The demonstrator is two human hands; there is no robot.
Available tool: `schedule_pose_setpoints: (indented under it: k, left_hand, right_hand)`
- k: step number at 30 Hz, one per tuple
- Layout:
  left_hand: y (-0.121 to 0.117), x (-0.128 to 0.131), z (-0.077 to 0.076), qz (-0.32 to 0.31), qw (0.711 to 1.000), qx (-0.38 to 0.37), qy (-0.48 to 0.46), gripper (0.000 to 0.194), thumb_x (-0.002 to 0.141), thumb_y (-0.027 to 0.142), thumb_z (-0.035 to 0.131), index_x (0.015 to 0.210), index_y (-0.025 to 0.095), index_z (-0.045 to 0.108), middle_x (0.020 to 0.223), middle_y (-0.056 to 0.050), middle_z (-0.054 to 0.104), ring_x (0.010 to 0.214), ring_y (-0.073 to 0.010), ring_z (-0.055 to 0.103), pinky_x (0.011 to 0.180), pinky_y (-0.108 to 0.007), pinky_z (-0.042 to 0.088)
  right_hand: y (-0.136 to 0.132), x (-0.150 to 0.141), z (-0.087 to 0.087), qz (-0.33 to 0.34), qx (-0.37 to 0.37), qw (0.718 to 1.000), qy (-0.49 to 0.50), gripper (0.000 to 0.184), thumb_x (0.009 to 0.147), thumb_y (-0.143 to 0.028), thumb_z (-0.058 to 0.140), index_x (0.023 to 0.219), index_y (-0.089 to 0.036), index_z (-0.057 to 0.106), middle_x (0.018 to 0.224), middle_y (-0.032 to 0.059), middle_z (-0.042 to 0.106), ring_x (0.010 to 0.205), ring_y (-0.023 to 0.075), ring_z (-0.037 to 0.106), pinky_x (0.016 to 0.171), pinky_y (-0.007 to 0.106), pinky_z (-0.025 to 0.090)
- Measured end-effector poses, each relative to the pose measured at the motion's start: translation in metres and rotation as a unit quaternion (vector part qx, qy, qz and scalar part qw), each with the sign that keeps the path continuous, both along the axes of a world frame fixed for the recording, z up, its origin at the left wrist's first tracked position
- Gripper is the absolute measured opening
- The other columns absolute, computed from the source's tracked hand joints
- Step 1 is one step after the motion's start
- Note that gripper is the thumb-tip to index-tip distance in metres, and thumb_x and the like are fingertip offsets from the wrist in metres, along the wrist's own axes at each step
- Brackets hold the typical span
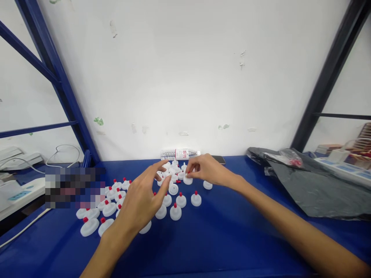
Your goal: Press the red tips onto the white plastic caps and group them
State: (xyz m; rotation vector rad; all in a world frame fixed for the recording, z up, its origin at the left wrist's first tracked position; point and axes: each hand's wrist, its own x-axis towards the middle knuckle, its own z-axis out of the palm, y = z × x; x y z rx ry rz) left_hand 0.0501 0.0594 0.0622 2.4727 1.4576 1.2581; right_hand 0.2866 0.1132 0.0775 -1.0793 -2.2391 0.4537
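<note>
Several white round caps with red tips (pixel 181 200) stand on the blue table (pixel 220 235). Farther back lies a loose heap of plain white caps (pixel 173 170), and one ring-shaped cap (pixel 173 189) lies between my hands. My left hand (pixel 143 199) hovers over the capped pieces, fingers spread and curved, holding nothing. My right hand (pixel 204 170) pinches a white cap (pixel 188 180) at the edge of the heap, with a small red piece at its fingertips.
A water bottle (pixel 180 155) lies on its side against the white wall, with a dark phone (pixel 219 159) beside it. A black plastic bag (pixel 313 185) with a clear packet of red bits (pixel 291 159) covers the right. Blue rack posts stand at both sides; cables and white devices lie left.
</note>
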Motion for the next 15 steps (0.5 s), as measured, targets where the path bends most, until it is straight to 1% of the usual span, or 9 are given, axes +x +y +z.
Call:
schedule_pose_setpoints:
  k: [2, 3, 5, 7, 9, 11, 13, 15]
  left_hand:
    - [0.001, -0.001, 0.000, 0.006, 1.000, 0.006, -0.007, 0.038, 0.100, 0.040, 0.051, 0.136, 0.028, 0.055, 0.111, -0.002, 0.070, 0.086, -0.0186, 0.070, 0.075, -0.033, 0.055]
    - [0.002, -0.001, 0.000, 0.008, 1.000, 0.007, -0.008, 0.037, 0.100, 0.038, 0.051, 0.135, 0.027, 0.055, 0.110, -0.002, 0.070, 0.085, -0.0185, 0.069, 0.075, -0.033, 0.055]
    - [0.002, -0.001, 0.000, 0.009, 1.000, 0.009, -0.009, 0.036, 0.100, 0.037, 0.051, 0.134, 0.027, 0.055, 0.109, -0.002, 0.070, 0.083, -0.0178, 0.068, 0.075, -0.034, 0.055]
    - [0.003, -0.001, -0.001, 0.007, 1.000, 0.011, -0.010, 0.036, 0.100, 0.037, 0.051, 0.134, 0.028, 0.055, 0.108, -0.001, 0.069, 0.082, -0.0169, 0.067, 0.074, -0.033, 0.054]
    - [0.003, -0.001, -0.001, 0.003, 1.000, 0.013, -0.010, 0.035, 0.100, 0.037, 0.051, 0.134, 0.029, 0.055, 0.108, -0.001, 0.069, 0.081, -0.0160, 0.066, 0.073, -0.032, 0.054]
    - [0.002, -0.001, -0.001, 0.003, 1.000, 0.014, -0.010, 0.034, 0.100, 0.037, 0.050, 0.132, 0.029, 0.056, 0.108, 0.000, 0.069, 0.079, -0.0153, 0.066, 0.072, -0.031, 0.053]
    - [0.002, 0.000, 0.000, 0.006, 1.000, 0.011, -0.007, 0.033, 0.100, 0.036, 0.050, 0.131, 0.029, 0.057, 0.107, 0.000, 0.069, 0.078, -0.0152, 0.066, 0.070, -0.030, 0.053]
    - [0.002, 0.000, 0.000, 0.009, 1.000, 0.005, -0.003, 0.032, 0.100, 0.036, 0.050, 0.130, 0.029, 0.057, 0.107, 0.000, 0.070, 0.079, -0.0158, 0.067, 0.068, -0.030, 0.052]
  right_hand:
    - [0.005, 0.003, -0.006, 0.005, -0.023, 0.997, -0.079, 0.004, 0.080, -0.023, 0.079, 0.080, -0.019, 0.077, 0.072, 0.0018, 0.074, 0.066, 0.0163, 0.067, 0.060, 0.027, 0.045]
    - [0.006, 0.004, -0.009, 0.011, -0.037, 0.994, -0.102, 0.008, 0.079, -0.027, 0.081, 0.081, -0.019, 0.078, 0.072, 0.0017, 0.075, 0.064, 0.0162, 0.067, 0.059, 0.027, 0.044]
    - [0.010, 0.007, -0.011, 0.013, -0.045, 0.993, -0.107, 0.019, 0.080, -0.038, 0.080, 0.088, -0.021, 0.079, 0.077, 0.0021, 0.077, 0.065, 0.0167, 0.067, 0.060, 0.027, 0.045]
    - [0.013, 0.011, -0.011, -0.017, -0.015, 0.997, -0.072, 0.026, 0.088, -0.046, 0.070, 0.094, -0.023, 0.080, 0.085, 0.0031, 0.078, 0.072, 0.0179, 0.069, 0.063, 0.028, 0.046]
    - [0.019, 0.017, -0.012, -0.077, 0.038, 0.995, -0.050, 0.031, 0.097, -0.045, 0.057, 0.099, -0.023, 0.079, 0.092, 0.0044, 0.078, 0.079, 0.0194, 0.069, 0.066, 0.029, 0.047]
    - [0.025, 0.022, -0.018, -0.124, 0.079, 0.987, -0.073, 0.029, 0.098, -0.041, 0.056, 0.105, -0.023, 0.077, 0.099, 0.0058, 0.078, 0.086, 0.0216, 0.070, 0.070, 0.031, 0.047]
    - [0.032, 0.025, -0.027, -0.134, 0.081, 0.981, -0.117, 0.028, 0.095, -0.039, 0.061, 0.113, -0.023, 0.076, 0.104, 0.0066, 0.078, 0.091, 0.0236, 0.070, 0.074, 0.032, 0.048]
    - [0.037, 0.026, -0.037, -0.128, 0.062, 0.980, -0.137, 0.029, 0.092, -0.040, 0.067, 0.113, -0.024, 0.076, 0.104, 0.0063, 0.077, 0.091, 0.0242, 0.071, 0.075, 0.032, 0.049]
